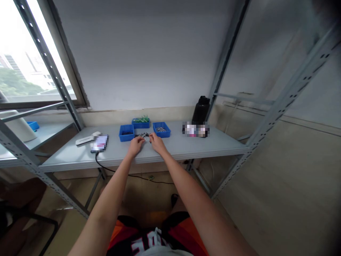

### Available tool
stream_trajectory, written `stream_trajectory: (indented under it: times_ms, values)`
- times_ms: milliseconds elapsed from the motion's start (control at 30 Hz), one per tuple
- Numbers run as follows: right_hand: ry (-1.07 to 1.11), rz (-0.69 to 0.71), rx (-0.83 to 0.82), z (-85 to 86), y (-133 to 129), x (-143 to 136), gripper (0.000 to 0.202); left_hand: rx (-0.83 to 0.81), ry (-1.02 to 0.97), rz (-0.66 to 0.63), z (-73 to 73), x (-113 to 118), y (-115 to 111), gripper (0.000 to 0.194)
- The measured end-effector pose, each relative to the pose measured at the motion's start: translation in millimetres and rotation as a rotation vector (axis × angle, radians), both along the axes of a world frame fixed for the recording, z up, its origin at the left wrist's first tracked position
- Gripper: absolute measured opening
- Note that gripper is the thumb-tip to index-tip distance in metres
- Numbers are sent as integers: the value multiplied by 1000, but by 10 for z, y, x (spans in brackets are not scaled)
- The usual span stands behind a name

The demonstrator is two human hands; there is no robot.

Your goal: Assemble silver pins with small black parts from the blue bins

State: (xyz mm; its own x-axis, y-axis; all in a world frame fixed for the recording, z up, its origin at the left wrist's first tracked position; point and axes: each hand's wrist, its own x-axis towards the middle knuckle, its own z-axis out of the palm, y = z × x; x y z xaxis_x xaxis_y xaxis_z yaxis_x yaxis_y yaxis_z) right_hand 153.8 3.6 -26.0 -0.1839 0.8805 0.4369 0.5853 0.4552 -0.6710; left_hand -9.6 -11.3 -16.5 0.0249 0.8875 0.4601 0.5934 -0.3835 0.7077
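Both of my hands are over the front middle of the grey shelf, close together. My left hand (136, 145) has its fingers pinched; whatever is between them is too small to name. My right hand (156, 142) is likewise closed, with a small dark piece showing at the fingertips. Just beyond them lies a scatter of small dark and silvery parts (143, 134). A blue bin with dark pieces (126, 138) stands left of the hands, and a blue bin with small silvery metal parts (165, 135) to the right. Behind sits a blue bin (141, 125) of green strips.
On the shelf (213, 147), a phone-like device (99, 143) with a black cable (117, 171) and a white object (84, 140) lie at left. A black bottle (201, 109) stands back right beside a blurred item. Metal uprights (229, 53) frame the shelf. Another person's leg shows lower left.
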Motion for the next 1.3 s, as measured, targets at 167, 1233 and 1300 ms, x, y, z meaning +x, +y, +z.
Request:
stream_trajectory:
  times_ms: [167,1233,1300]
  values:
    - [41,10,25,-3,-7,-4,23,-9,26,-2,3,4,-7,13]
    - [-200,83,-23,37,-98,-28,21,122,-92,53,7,-17,-18,14]
    - [-203,82,-22,43,-108,-30,20,116,-93,53,6,-19,-16,14]
